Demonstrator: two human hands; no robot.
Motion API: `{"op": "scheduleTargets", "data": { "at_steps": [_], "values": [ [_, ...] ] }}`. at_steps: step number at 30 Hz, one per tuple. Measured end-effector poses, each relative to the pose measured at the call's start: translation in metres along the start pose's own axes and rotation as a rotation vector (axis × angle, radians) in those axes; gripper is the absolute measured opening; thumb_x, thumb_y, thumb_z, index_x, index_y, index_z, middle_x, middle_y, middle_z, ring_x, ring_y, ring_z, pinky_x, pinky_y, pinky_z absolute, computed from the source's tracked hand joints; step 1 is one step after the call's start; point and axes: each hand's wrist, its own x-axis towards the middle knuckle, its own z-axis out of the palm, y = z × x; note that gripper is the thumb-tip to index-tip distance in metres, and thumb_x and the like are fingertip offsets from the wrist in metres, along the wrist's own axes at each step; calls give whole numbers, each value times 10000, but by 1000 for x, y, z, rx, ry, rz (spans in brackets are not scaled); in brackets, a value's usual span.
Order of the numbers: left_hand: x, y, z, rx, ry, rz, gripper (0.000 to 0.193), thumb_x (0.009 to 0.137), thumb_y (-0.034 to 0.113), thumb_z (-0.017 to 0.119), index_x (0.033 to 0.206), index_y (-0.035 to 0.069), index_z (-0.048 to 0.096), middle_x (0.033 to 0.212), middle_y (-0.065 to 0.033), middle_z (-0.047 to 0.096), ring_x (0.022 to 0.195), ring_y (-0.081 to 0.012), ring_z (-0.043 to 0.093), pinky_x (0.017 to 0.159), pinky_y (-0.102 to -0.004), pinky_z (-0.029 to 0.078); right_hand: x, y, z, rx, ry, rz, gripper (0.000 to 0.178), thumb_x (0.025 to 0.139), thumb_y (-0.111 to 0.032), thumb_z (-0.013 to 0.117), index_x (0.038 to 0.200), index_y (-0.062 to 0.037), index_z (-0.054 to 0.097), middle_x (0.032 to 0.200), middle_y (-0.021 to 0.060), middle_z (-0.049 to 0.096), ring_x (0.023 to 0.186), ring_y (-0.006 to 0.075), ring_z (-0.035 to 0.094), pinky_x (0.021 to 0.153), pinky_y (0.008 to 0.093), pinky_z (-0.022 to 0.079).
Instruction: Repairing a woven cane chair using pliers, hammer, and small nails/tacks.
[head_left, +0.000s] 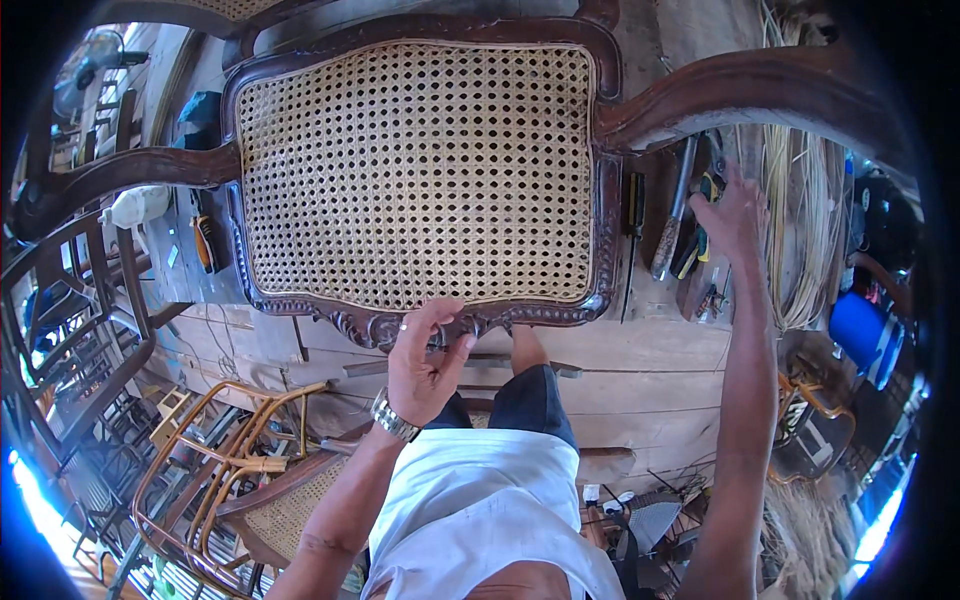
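A dark carved wooden chair (604, 240) lies before me, its woven cane panel (420, 170) facing up. My left hand (425, 365) is at the carved near rail, fingertips at its edge, thumb apart, holding nothing that I can see. Off to the right of the chair, my right hand (735, 215) reaches over some hand tools, thumb spread from the fingers. Beside its thumb lie yellow-and-black-handled pliers (692, 253). A long tool with a metal shaft and worn handle (668, 240) rests left of them, then a dark-handled screwdriver (634, 205).
Pale cane strands (800, 240) hang along the right. A curved chair arm (730, 95) arches over the tools. On the left are an orange-handled tool (204, 243) and a white bottle (135, 206). Rattan chair frames (215, 450) stand lower left; a blue container (858, 325) sits far right.
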Motion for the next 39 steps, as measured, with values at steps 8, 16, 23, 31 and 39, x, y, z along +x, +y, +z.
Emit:
{"op": "scheduleTargets", "data": {
  "at_steps": [8,16,23,31,39],
  "values": [
    [8,6,-1,32,-92,81,505,849,60,796,1319,66,612,1212,-115,694,1038,-256,662,904,-371,514,4,40,9,298,249,-119,720,842,-314,690,1488,-77,477,1262,235,584,1216,391,563,1072,462,434],
    [14,12,-1,305,-106,187,510,838,99,783,1316,56,611,1275,-118,662,1173,-333,601,990,-437,484,-118,46,-27,1857,-60,174,376,996,-211,614,1315,-20,557,1272,182,621,1124,272,622,1022,400,469],
    [12,13,29,615,-194,250,688,867,234,746,1498,114,500,1651,-103,345,1537,-423,221,1221,-600,162,-267,-31,16,2219,-886,297,712,967,-556,540,1427,-15,485,1458,306,483,1235,355,578,1101,536,420],
    [10,19,27,448,25,280,546,844,104,756,1357,76,572,1545,-203,449,1452,-481,350,1171,-582,310,-311,-61,15,2731,-1205,448,653,923,-439,617,1460,-91,489,1510,326,435,1236,363,579,1129,530,386],
    [-12,2,5,427,75,288,558,853,81,743,1372,40,543,1518,-210,468,1447,-463,361,1182,-583,300,-197,-9,-26,926,42,-22,587,823,-176,721,1345,-9,511,1218,191,591,1123,347,568,951,498,448]
  ]
}}
